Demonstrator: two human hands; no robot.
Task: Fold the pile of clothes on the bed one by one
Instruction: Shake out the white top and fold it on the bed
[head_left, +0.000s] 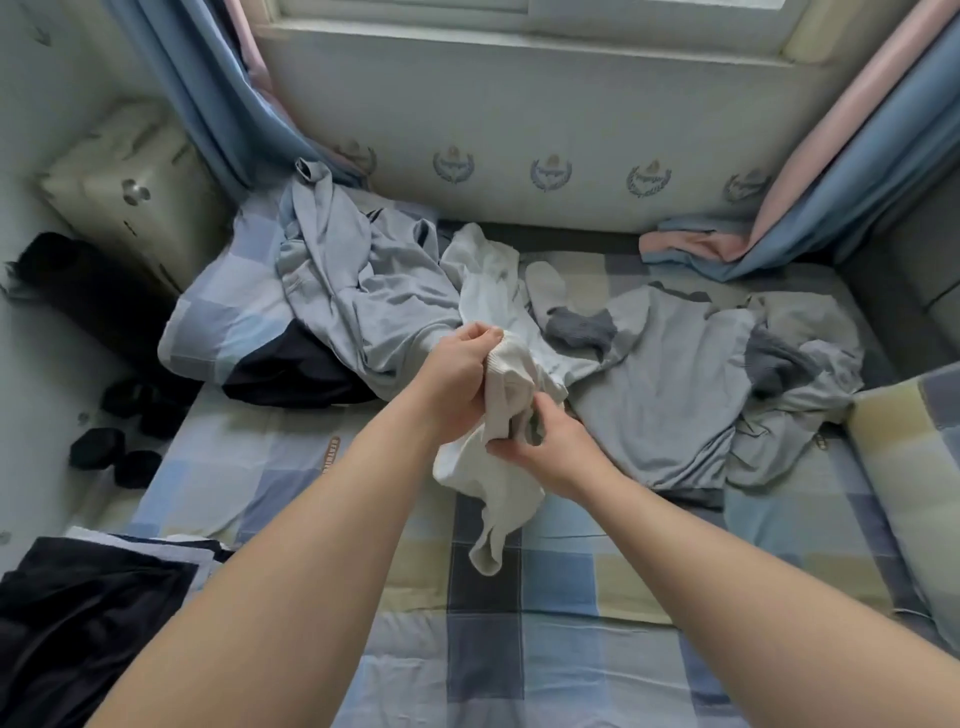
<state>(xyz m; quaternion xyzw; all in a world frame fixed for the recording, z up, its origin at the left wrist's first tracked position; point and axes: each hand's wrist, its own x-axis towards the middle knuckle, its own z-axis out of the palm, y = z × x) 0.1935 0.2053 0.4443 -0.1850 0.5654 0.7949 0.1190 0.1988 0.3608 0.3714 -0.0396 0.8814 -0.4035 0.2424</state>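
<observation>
The bedsheet (519, 649) is checked in pale blue, cream-yellow, slate grey and navy. The pillow (218, 322) at 10 o'clock and the cushion (909, 457) at 3 o'clock carry similar checks. At centre the ribbed sock (498, 483) is off-white. The shirt (332, 270) at 11 o'clock and the top (660, 395) at 2 o'clock are plain light blue-grey, and 2 dark grey socks (579, 330) lie on the top. A black garment (291, 374) sits at 9 o'clock. The curtains (171, 93) are blue and pink. The white wall panel (519, 104) bears a row of blue-grey wreath crests.
</observation>
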